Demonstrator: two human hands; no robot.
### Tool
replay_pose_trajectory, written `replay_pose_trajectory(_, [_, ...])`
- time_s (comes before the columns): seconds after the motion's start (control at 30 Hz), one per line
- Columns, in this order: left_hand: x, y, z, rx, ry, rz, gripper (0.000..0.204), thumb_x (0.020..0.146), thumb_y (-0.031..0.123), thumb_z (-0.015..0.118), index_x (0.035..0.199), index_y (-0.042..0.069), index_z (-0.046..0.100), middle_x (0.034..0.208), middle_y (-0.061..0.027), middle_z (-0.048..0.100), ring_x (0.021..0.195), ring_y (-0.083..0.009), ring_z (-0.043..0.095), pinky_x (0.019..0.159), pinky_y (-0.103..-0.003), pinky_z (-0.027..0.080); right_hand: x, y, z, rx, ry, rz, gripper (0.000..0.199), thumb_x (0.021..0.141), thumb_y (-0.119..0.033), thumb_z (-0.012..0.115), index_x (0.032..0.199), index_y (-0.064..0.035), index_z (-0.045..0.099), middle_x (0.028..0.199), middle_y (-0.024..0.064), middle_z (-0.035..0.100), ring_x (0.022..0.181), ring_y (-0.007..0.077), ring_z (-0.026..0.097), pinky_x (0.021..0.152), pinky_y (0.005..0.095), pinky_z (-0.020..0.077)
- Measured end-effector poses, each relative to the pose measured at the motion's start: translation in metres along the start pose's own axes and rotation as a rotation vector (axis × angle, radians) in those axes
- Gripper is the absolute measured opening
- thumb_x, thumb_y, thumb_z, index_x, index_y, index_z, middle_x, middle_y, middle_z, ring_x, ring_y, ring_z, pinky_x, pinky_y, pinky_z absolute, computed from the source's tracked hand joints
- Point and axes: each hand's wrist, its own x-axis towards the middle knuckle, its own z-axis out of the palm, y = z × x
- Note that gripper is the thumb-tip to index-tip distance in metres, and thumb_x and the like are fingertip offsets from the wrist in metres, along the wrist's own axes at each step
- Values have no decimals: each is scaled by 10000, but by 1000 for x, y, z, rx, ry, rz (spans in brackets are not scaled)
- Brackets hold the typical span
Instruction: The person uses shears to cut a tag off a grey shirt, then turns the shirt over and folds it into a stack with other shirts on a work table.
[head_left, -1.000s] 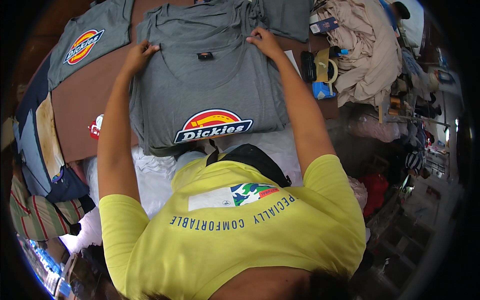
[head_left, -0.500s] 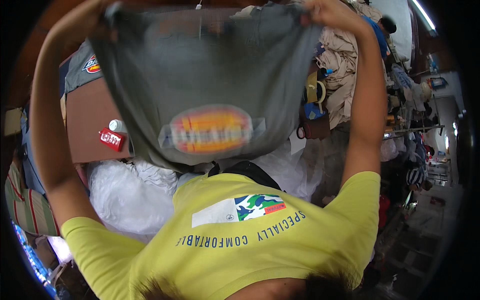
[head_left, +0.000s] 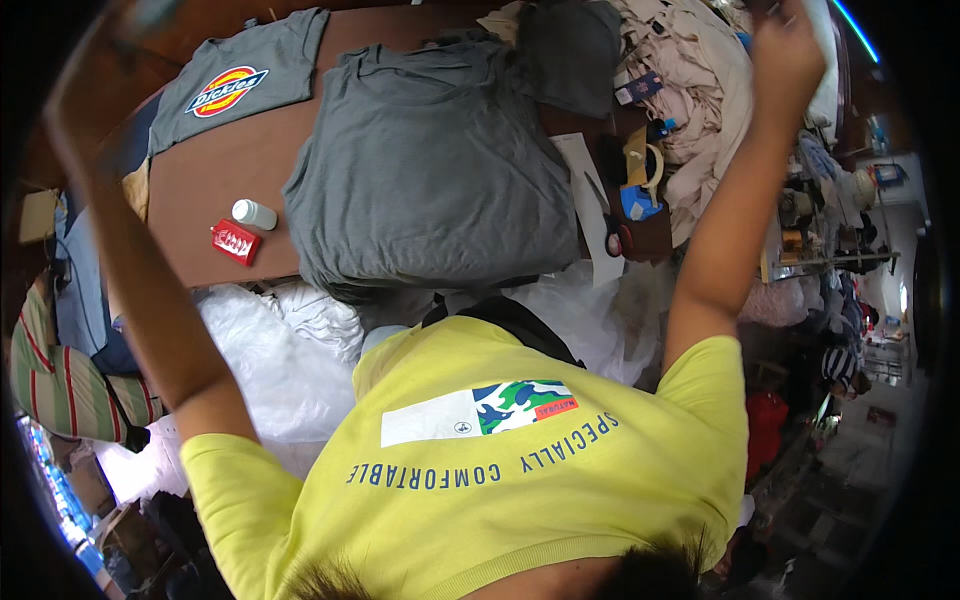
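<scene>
Both my arms are raised high toward the top edge of the picture. My left hand (head_left: 95, 60) is blurred at the upper left, closed on a scrap of grey cloth from a grey T-shirt (head_left: 150, 12) that is almost wholly out of frame. At the upper right, my right hand (head_left: 788, 48) is a closed fist at the rim, and what it grips is cut off. Below them a stack of plain grey T-shirts (head_left: 430, 170) lies on the brown table (head_left: 215, 165). Another grey T-shirt with a round red and yellow logo (head_left: 240, 85) lies flat at the far left.
A white bottle (head_left: 253, 213) and a red packet (head_left: 235, 241) sit left of the stack. A tape roll (head_left: 640, 160) and scissors (head_left: 615, 235) lie to its right, beside a beige cloth pile (head_left: 690, 80). White plastic bags (head_left: 270, 340) lie at the table's near edge.
I lifted the top logo T-shirt off the stack by its shoulders and raised it overhead until it left the frame. The plain grey stack beneath now shows.
</scene>
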Motion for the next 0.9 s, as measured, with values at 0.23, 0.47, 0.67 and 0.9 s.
replay_pose_trajectory(0.23, [-198, 171, 58, -300, -431, -678, 366, 507, -74, 534, 812, 102, 636, 700, -56, 465, 728, -255, 475, 637, -353, 344, -278, -42, 12, 750, -583, 168, 287, 600, 124, 496, 815, -17, 623, 900, 103, 536, 840, 239, 571, 709, 314, 471])
replay_pose_trajectory(0.47, [-293, 259, 44, -335, -556, -881, 292, 609, -1, 647, 884, 90, 617, 816, -65, 454, 794, -235, 465, 698, -326, 373, -412, -50, -20, 678, -778, 303, 282, 638, 103, 507, 857, -33, 620, 960, 101, 533, 904, 270, 543, 794, 354, 431])
replay_pose_trajectory(0.67, [-310, 277, 37, -708, -286, -1579, 345, 777, 111, 664, 1078, 39, 511, 895, -16, 482, 782, -88, 473, 653, -219, 382, -417, -41, -27, 823, -787, 571, 281, 718, 68, 529, 974, -33, 588, 1019, 92, 513, 855, 187, 527, 735, 282, 443])
replay_pose_trajectory(0.9, [-318, 264, 45, -900, -294, -1871, 212, 867, 231, 577, 982, 55, 542, 804, 8, 536, 726, -61, 512, 636, -188, 392, -409, -37, -12, 947, -901, 1204, 226, 825, -152, 607, 995, -5, 576, 872, 17, 532, 692, 67, 488, 577, 188, 408])
